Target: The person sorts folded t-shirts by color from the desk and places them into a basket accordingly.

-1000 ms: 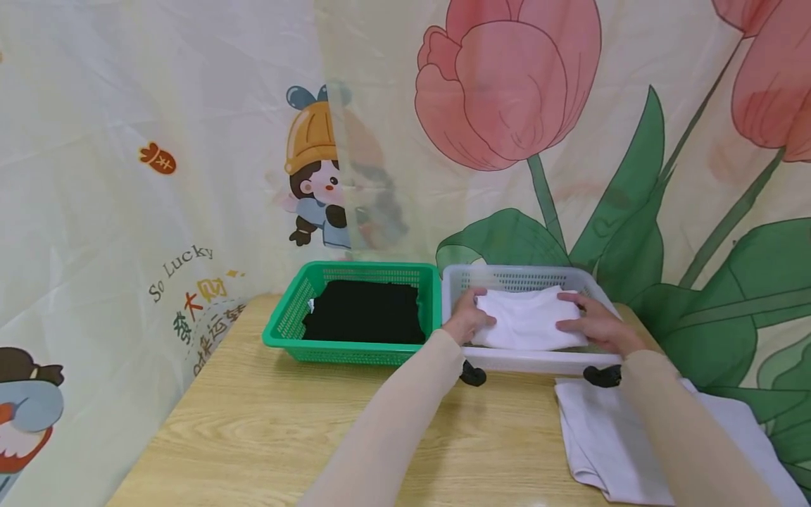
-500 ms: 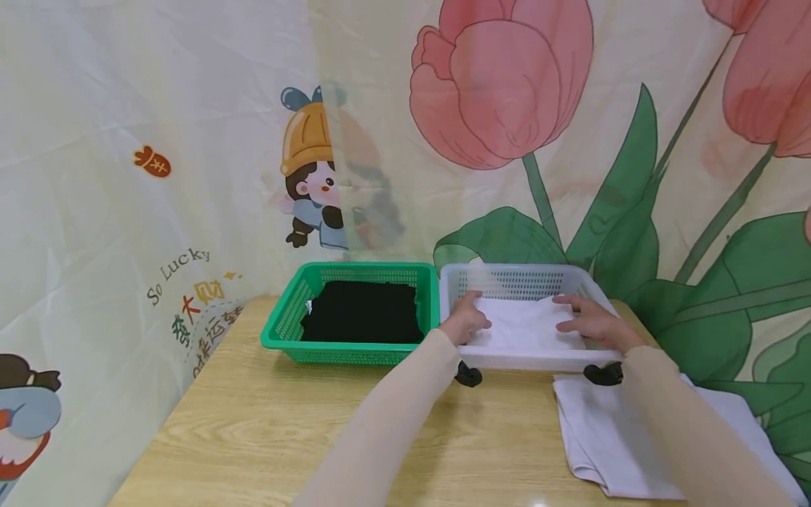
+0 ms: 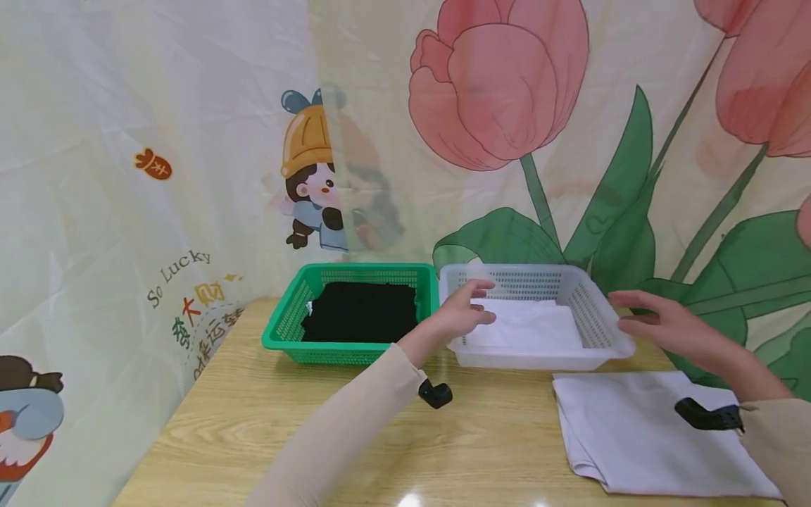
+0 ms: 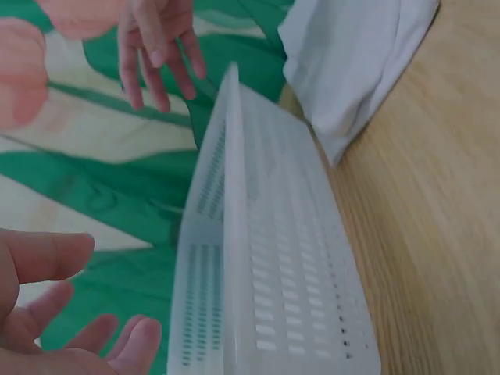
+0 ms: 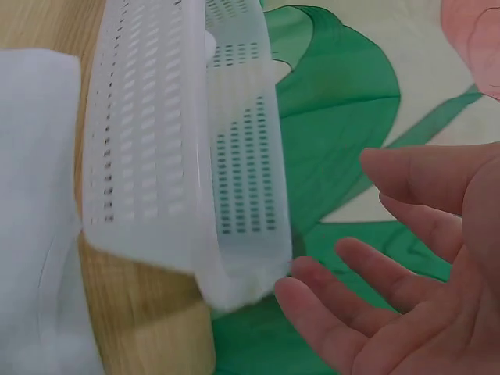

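A folded white cloth (image 3: 522, 325) lies inside the white plastic basket (image 3: 608, 348). My left hand (image 3: 459, 315) hovers over that basket's left side, fingers loosely bent and holding nothing. Past the basket's right end, my right hand (image 3: 681, 329) is raised in the air with its fingers spread and nothing in them. In the right wrist view the right fingertips (image 5: 301, 285) appear close to the basket rim; whether they touch it I cannot tell. A larger folded white cloth (image 3: 633, 436) lies on the table below the right hand.
A green basket (image 3: 355, 352) with a folded black cloth (image 3: 361, 312) in it stands directly left of the white one. Both sit toward the back of the wooden table (image 3: 266, 422), before a printed curtain (image 3: 209, 105).
Both hands have let go of the smaller white cloth, which now lies lower in the white basket. The right hand has moved off to the right; the left has lifted and drawn back slightly.
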